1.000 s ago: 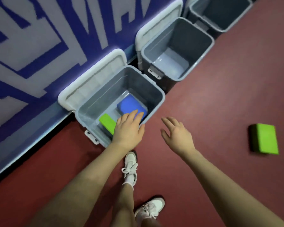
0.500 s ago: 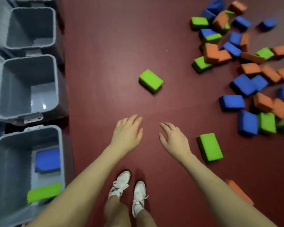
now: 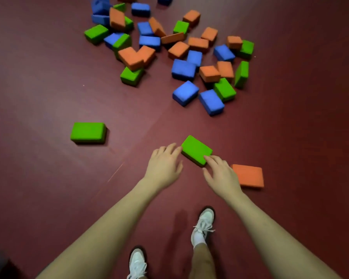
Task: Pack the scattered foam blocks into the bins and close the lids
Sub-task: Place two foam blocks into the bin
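A lone green block [image 3: 88,132] lies flat on the red floor [image 3: 38,87] at 9 o'clock of the hands, well apart from them. Left hand [image 3: 163,167] reaches forward, fingers loosely spread and holding nothing, its tips at the near green block [image 3: 196,150]; right hand [image 3: 222,176] likewise relaxed and empty, fingertips on that block's near corner. An orange block [image 3: 248,175] sits just beside the right hand at 3 o'clock, and the pile [image 3: 175,49] of blue, orange and green blocks spreads at 12 o'clock.

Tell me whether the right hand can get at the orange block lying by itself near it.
Probably yes: the orange block lies flat just beside the right hand, with nothing between them.
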Motion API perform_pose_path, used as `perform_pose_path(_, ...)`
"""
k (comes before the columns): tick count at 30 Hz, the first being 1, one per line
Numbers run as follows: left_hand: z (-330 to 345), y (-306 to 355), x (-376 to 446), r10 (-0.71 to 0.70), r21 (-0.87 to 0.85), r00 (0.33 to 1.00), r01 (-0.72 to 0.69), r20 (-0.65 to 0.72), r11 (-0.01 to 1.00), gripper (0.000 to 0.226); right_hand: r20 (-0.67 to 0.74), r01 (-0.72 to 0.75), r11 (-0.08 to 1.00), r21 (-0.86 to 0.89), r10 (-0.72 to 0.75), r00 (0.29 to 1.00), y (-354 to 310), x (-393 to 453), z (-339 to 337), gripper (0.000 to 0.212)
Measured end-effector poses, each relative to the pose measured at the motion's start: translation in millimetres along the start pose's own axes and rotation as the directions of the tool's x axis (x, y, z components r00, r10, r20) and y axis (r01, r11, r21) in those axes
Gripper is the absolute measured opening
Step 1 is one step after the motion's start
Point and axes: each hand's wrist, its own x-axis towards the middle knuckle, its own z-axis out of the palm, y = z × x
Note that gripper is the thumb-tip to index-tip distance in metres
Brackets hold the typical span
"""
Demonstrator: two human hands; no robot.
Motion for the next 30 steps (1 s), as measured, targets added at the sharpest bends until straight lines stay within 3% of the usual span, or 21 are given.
perform_pose_path(7, 48.2, 72.0, 122.5, 0.04, 0.073, 0.994, -0.048, 0.103, 0.996, 0.045, 0.036, -0.055, 0.998, 0.0, 0.055, 0.998, 125.8, 67.9, -30.7, 0.047)
perform_pose_path(16, 120.0, 84.6, 232.1, -0.086, 0.058, 0.988, 0.079, 0.128, 0.995, 0.052, 0.169, 0.025, 0.995, -0.096, -0.008, 0.986, 220.6, 174.4, -14.0, 0.048)
perform_pose_path(22, 214.1, 47.8, 282.2, -0.197, 0.059, 0.955, 0.189, 0.223, 0.98, 0.051, 0.289, 0.051, 0.992, -0.118, -0.014, 0.957, 260.4, 254.9, 63.2, 0.05)
perform_pose_path(30, 415.0, -37.0, 371.2, -0.259, 0.079, 0.903, 0.247, 0.342, 0.966, 0.057, 0.329, 0.025, 0.994, -0.106, 0.012, 0.944, 321.9, 372.0, 247.1, 0.053)
